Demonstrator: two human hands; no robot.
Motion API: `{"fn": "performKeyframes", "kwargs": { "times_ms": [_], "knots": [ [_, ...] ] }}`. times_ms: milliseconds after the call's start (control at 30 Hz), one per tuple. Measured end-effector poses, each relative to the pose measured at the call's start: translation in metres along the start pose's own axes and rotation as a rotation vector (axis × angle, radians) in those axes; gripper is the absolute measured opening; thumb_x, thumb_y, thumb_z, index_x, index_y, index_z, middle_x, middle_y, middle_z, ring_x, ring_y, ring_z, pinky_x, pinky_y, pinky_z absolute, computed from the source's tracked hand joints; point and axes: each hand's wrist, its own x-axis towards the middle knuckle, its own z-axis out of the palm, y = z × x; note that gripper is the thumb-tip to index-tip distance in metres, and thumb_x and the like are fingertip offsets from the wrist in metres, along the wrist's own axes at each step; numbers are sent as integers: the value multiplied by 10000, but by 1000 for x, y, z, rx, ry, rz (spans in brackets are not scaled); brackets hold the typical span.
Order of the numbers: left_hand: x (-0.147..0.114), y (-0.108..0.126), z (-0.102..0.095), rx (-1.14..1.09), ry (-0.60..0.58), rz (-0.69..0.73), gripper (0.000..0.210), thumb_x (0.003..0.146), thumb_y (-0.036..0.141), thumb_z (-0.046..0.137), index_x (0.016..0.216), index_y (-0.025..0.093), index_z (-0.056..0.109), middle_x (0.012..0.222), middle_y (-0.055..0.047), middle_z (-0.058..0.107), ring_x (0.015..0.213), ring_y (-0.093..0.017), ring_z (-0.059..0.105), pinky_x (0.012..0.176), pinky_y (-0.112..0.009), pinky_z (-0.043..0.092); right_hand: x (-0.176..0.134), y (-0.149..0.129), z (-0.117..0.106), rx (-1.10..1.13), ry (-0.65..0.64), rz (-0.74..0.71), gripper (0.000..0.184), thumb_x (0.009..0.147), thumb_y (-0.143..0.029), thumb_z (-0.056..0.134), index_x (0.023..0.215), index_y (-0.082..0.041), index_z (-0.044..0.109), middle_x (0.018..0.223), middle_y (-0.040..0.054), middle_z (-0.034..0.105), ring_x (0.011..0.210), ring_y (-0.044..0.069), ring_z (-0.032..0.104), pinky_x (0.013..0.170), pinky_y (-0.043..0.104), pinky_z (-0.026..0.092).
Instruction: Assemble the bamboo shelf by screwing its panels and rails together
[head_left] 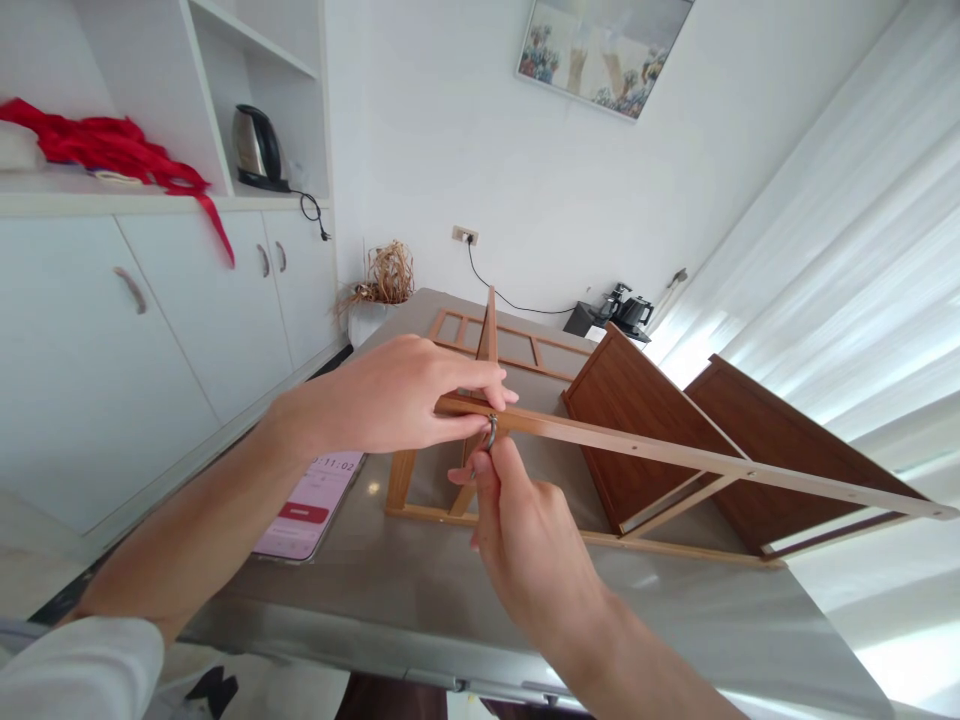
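Note:
A wooden shelf frame lies on its side on the table, its upper rail (600, 433) running from my hands toward the right edge. My left hand (382, 395) is closed around the rail's left end, thumb below and fingers on top. Just beneath that end, my right hand (529, 535) pinches a small bent metal Allen key (492, 433). The key's upper tip meets the rail near my left thumb; the screw itself is hidden. Two brown shelf boards (652, 410) slant across the frame farther right. A narrow upright wooden piece (489, 330) rises behind my left hand.
A phone (319, 505) lies on the grey table (465, 590) beside my left forearm. Behind the frame rests a flat wooden ladder-like piece (517, 345). Black kettle equipment (622, 310) stands at the far end, near a wall cord. A dried plant (388, 275) is at the far left corner.

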Motion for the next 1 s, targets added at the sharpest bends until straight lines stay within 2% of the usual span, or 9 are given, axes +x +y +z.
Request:
{"fn": "performKeyframes", "kwargs": {
  "times_ms": [233, 400, 800, 1000],
  "knots": [
    [0, -2, 2, 9, 5, -7, 166, 924, 339, 589, 1063, 310, 674, 1178, 93, 732, 1109, -157, 695, 939, -242, 512, -3, 12, 24, -174, 244, -174, 151, 1063, -235, 287, 946, -232, 382, 760, -26, 737, 483, 133, 655, 427, 236, 261],
    [0, -2, 2, 16, 8, 7, 173, 921, 315, 589, 1075, 310, 669, 1188, 93, 728, 1124, -158, 688, 950, -242, 510, -1, 16, 19, -263, 312, -242, 154, 1056, -198, 309, 922, -226, 382, 677, -51, 697, 454, 112, 628, 424, 248, 212],
    [0, -1, 2, 15, 17, 11, 165, 919, 313, 583, 1058, 312, 674, 1167, 97, 735, 1117, -157, 690, 939, -246, 519, -1, 13, -1, -492, 294, -296, 168, 993, -150, 357, 853, -220, 419, 493, -94, 512, 331, 101, 431, 424, 256, 105],
    [0, 0, 1, 17, 10, 8, 171, 920, 305, 580, 1064, 307, 673, 1171, 94, 735, 1119, -157, 690, 948, -243, 512, 1, 12, -4, -513, 281, -291, 162, 990, -151, 367, 861, -213, 442, 498, -87, 517, 335, 109, 438, 431, 264, 104]
  ]
}}
